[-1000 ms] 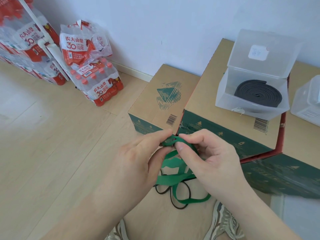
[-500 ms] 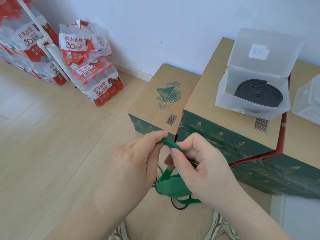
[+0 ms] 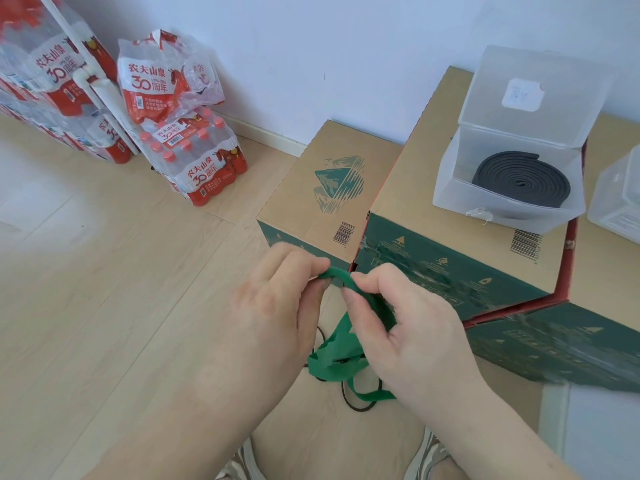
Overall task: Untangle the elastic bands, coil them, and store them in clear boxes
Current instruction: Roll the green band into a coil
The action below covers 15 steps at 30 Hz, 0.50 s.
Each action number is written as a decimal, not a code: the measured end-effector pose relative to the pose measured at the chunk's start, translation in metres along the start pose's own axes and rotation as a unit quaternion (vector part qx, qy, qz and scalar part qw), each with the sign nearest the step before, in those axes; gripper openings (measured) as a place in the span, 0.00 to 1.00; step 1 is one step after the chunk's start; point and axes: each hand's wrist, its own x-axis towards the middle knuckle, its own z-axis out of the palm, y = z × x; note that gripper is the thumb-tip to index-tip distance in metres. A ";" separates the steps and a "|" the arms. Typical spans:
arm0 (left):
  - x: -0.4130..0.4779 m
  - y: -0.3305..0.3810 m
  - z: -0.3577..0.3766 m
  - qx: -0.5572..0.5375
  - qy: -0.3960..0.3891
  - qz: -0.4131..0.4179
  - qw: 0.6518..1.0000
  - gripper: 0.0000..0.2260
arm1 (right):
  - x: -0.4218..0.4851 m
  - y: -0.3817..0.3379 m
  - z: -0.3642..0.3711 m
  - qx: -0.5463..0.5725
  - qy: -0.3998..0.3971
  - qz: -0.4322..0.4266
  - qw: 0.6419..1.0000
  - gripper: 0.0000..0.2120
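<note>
A green elastic band (image 3: 332, 355) hangs in a loose bunch between my hands above the floor. My left hand (image 3: 277, 306) pinches its top end, and my right hand (image 3: 405, 323) pinches it just beside, thumb and fingers curled round the strip. A thin black band (image 3: 356, 405) is tangled with the green one and dangles below it. On the tall cardboard box (image 3: 408, 174) stands an open clear box (image 3: 509, 195) holding a coiled dark grey band (image 3: 519, 178). A second clear box (image 3: 616, 202) shows at the right edge.
A lower cardboard box (image 3: 311, 188) stands left of the tall one, against the white wall. Packs of bottled water (image 3: 194, 154) are stacked at the far left on the wooden floor (image 3: 104, 289). My shoes (image 3: 429, 459) show at the bottom edge.
My hands have drawn the top of the green band into a short taut arch between them. The hanging loops have bunched up closer under my right hand.
</note>
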 end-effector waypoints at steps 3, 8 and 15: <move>-0.003 0.000 0.002 0.004 -0.032 -0.027 0.999 0.05 | 0.001 0.001 0.002 -0.064 0.041 -0.026 0.997 0.07; -0.002 0.006 0.000 -0.023 -0.021 -0.051 0.998 0.04 | -0.001 0.000 0.007 -0.002 0.045 -0.013 0.999 0.08; -0.005 0.004 0.002 -0.052 -0.018 -0.053 0.997 0.08 | -0.003 -0.004 0.009 0.076 0.014 0.001 0.997 0.10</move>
